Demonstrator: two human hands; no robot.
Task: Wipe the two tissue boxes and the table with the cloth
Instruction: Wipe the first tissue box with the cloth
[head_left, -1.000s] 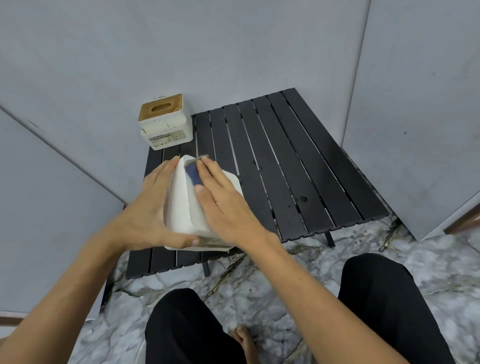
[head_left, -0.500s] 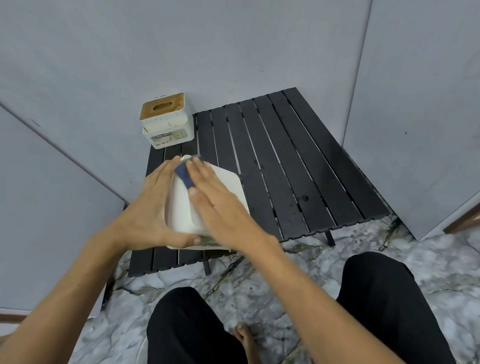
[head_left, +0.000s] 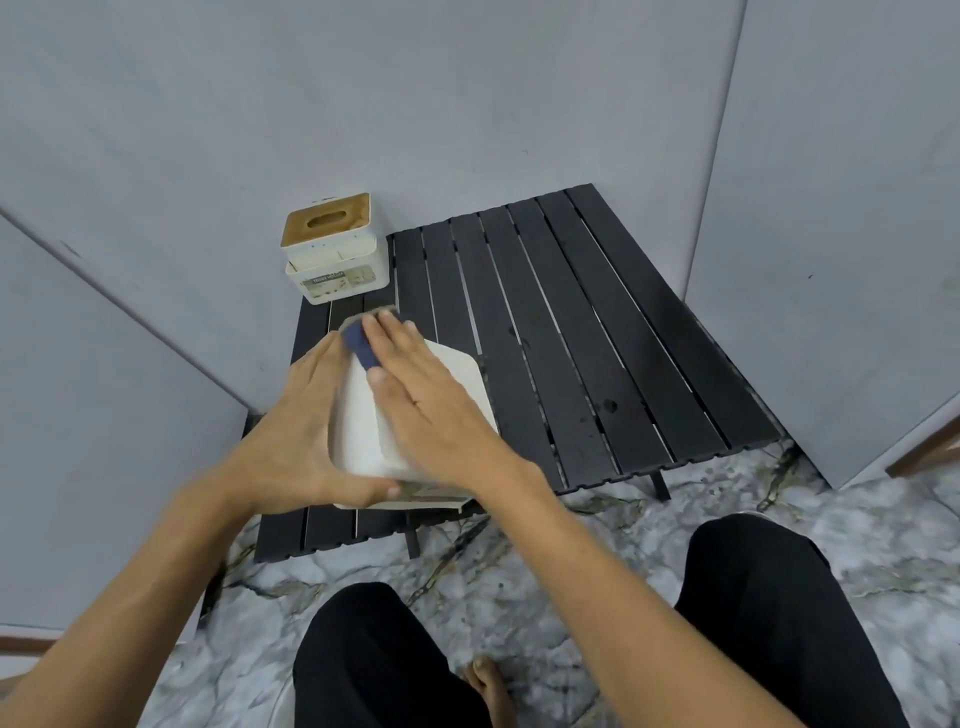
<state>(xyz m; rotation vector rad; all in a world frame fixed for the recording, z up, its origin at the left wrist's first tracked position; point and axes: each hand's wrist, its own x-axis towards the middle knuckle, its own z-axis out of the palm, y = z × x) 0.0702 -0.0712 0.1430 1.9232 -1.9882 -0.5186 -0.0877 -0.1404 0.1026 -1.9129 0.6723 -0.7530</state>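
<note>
Our black slat table (head_left: 597, 332) fills the corner. The near tissue box (head_left: 363, 426) lies tipped on its front left part, long side running away from us. Our left hand (head_left: 291, 441) grips its left side, fingers curled round. Our right hand (head_left: 426, 400) presses the blue cloth (head_left: 358, 345) flat on top, fingers straight and close together, near the far end. The far tissue box (head_left: 335, 249) has a label too blurry to read.

Bare indoor corner, plain grey wall panels (head_left: 467, 104), marble-patterned floor (head_left: 857, 519), low black slatted table (head_left: 597, 338)
</note>
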